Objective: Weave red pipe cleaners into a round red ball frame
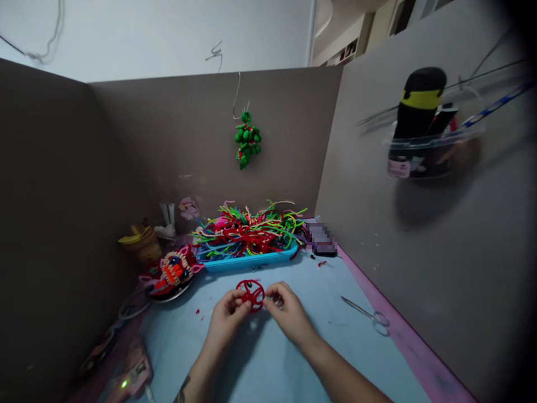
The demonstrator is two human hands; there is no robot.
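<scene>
In the head view, low in the centre of the frame, the left hand [226, 316] pinches a red ring [254, 295] with curved spokes, its fingers covering the lower left part. At the ring's right edge, the right hand [291, 313] has thumb and forefinger drawn together; whether they grip it or only touch it, I cannot tell. The bottom edge cuts off both forearms [335, 366]. At centre, coloured stems [255, 235] hide the inside of a blue tray [251, 261]. Right of it, a phone [321, 239] is pixelated. Scissors [371, 318] lie lower right. At left, an ornament [178, 267] hides most of a plate [175, 295]. Upper right, a tub [400, 143] is blurred, its contents partly unreadable.
</scene>
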